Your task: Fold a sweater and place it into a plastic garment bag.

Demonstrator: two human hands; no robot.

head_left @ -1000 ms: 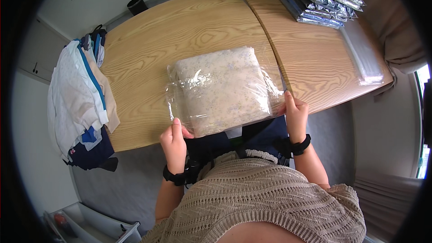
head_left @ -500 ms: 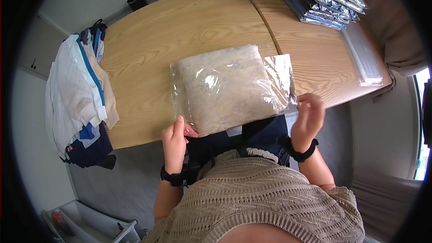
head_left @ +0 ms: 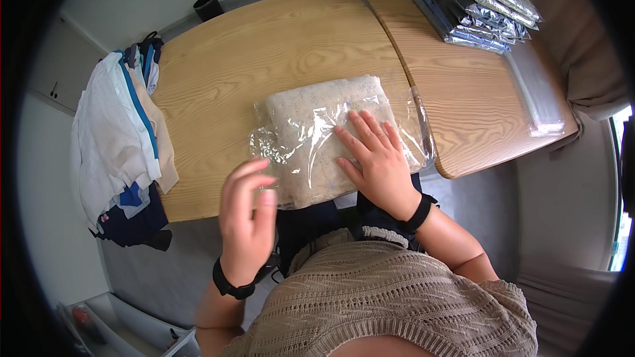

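Clear crinkled plastic wraps a cream, folded fabric bundle point(head_left: 331, 135) lying at the near edge of the light wooden tabletop point(head_left: 264, 46). The right hand point(head_left: 374, 158) presses flat on it, fingers spread, gripping nothing. The left hand point(head_left: 246, 215) hovers at the bundle's 7 o'clock corner, loosely open and empty. Folded white and blue clothes point(head_left: 119, 145) sit at 9 o'clock; shiny bagged packs point(head_left: 479, 3) are stacked at 1 o'clock.

bagged cloth point(head_left: 324, 135) mid-table point(head_left: 264, 46) | clothes pile point(head_left: 119, 145) left | packets point(head_left: 476, 0) far-right
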